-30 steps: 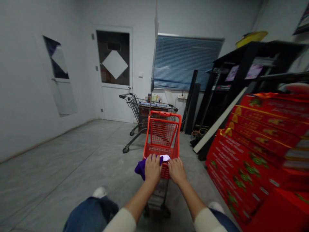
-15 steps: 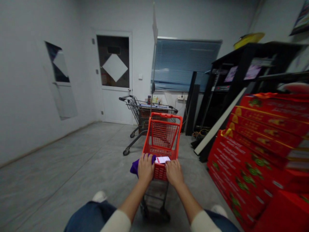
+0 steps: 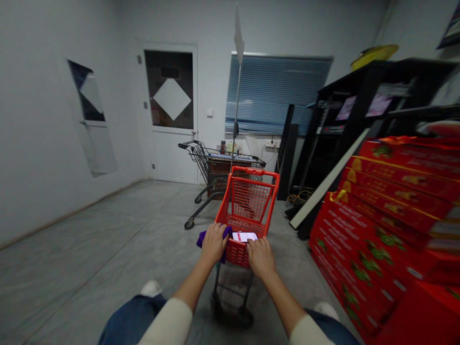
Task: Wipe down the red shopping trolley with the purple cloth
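A small red shopping cart (image 3: 271, 203) stands straight ahead between my feet, its handle at the far end. My left hand (image 3: 214, 243) presses a purple cloth (image 3: 203, 238) onto the left corner of the cart's near rim, fingers curled over it. On the right corner of that rim, my right hand (image 3: 261, 254) has its fingers bent over the edge. Between the two hands a phone (image 3: 244, 236) with a lit screen lies in the basket by the near rim. My palms and the undersides of my fingers are hidden.
A larger black shopping cart (image 3: 197, 155) stands behind the red one. Stacked red boxes (image 3: 373, 239) line the right side, with a black shelf (image 3: 366, 79) behind them. A thin pole with a sign (image 3: 237, 36) rises beyond the red cart. A white door (image 3: 174, 155) is at the back.
The red cart's far end and the sign pole have shifted to the right, and the basket looks slightly turned. Both hands have stayed on the near rim with the cloth under the left.
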`<state>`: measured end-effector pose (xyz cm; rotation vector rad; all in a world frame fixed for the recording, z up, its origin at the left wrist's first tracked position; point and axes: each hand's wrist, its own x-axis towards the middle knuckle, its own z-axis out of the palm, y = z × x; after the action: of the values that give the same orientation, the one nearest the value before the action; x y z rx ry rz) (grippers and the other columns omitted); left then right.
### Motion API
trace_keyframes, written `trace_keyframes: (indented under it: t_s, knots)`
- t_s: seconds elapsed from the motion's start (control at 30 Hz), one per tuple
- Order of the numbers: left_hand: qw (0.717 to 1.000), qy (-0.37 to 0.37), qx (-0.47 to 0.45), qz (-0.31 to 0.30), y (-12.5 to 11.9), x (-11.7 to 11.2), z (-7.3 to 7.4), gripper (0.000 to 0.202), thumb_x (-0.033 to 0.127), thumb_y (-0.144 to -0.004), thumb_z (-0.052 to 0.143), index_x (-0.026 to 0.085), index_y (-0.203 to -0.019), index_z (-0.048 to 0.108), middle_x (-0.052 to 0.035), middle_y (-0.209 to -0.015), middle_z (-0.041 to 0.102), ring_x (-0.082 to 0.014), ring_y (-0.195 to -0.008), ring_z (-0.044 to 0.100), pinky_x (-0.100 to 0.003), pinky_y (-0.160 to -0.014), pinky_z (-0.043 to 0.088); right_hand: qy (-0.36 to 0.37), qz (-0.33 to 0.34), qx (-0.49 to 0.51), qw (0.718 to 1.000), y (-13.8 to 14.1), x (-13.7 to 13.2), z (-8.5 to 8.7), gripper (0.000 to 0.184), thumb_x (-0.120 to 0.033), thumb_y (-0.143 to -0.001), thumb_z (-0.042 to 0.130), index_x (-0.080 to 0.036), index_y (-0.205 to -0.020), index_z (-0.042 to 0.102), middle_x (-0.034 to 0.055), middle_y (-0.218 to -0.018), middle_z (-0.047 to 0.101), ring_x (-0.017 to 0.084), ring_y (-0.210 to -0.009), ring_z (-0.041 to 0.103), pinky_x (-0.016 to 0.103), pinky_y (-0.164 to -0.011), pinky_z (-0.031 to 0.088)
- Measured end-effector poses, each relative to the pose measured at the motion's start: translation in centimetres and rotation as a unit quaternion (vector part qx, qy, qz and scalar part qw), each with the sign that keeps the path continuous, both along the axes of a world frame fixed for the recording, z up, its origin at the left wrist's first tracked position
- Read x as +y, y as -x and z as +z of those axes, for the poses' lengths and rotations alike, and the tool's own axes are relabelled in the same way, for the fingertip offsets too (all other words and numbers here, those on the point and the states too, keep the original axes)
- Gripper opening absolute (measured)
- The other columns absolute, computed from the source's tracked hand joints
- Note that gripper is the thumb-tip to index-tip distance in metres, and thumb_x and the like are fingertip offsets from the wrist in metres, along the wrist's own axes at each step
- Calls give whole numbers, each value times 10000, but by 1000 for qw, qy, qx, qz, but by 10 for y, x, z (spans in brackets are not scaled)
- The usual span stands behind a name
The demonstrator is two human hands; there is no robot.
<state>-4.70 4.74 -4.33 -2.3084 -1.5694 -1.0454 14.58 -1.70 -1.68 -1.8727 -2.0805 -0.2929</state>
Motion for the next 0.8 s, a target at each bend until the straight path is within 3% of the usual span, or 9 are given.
trace_keyframes:
  t_s: [0.13, 0.23, 0.33, 0.47, 0.53, 0.8]
  knots:
    - [999, 40, 10, 7, 11, 7, 13, 318, 325, -943, 468, 205, -1221, 564, -84, -1201, 597, -241, -1194, 490, -403, -1075, 375, 5, 51, 19, 999, -4, 3, 4, 395, -266, -1000, 316, -234, -1183, 665, 64, -1182, 688, 195, -1139, 561, 358, -1074, 294]
    - [998, 60, 15, 12, 10, 7, 20, 300, 313, -937, 476, 205, -1200, 571, -80, -1173, 601, -237, -1178, 490, -393, -1060, 371, -34, 35, 24, 999, -12, 8, -1, 384, -262, -984, 352, -226, -1220, 653, 63, -1391, 567, 208, -1324, 440, 388, -1143, 234]
    - [998, 66, 16, 14, -9, -2, 20, 290, 318, -934, 485, 208, -1187, 573, -84, -1165, 593, -243, -1161, 486, -399, -1036, 374, -47, 21, 25, 998, -14, 13, -10, 405, -249, -974, 357, -218, -1288, 611, 57, -1455, 506, 231, -1401, 349, 433, -1169, 213]
    - [998, 58, 19, -13, -45, -20, 16, 273, 340, -930, 498, 212, -1159, 574, -78, -1130, 591, -246, -1129, 485, -394, -1010, 380, -43, 30, 29, 998, -13, 13, -14, 405, -239, -973, 351, -195, -1286, 604, 74, -1379, 569, 240, -1391, 364, 431, -1158, 261]
    - [997, 56, 31, -31, -51, -23, 17, 264, 345, -930, 500, 217, -1149, 574, -71, -1112, 594, -240, -1102, 495, -383, -988, 390, -47, 28, 29, 998, -15, 11, -13, 400, -236, -974, 353, -186, -1279, 606, 86, -1330, 600, 240, -1383, 376, 420, -1153, 277]
    - [997, 60, 54, 0, 2, 11, 30, 254, 316, -935, 487, 204, -1142, 582, -81, -1122, 608, -234, -1100, 516, -374, -1001, 385, -47, 28, 35, 998, -14, 9, -12, 406, -228, -977, 347, -179, -1281, 611, 83, -1300, 617, 249, -1376, 384, 406, -1145, 303]
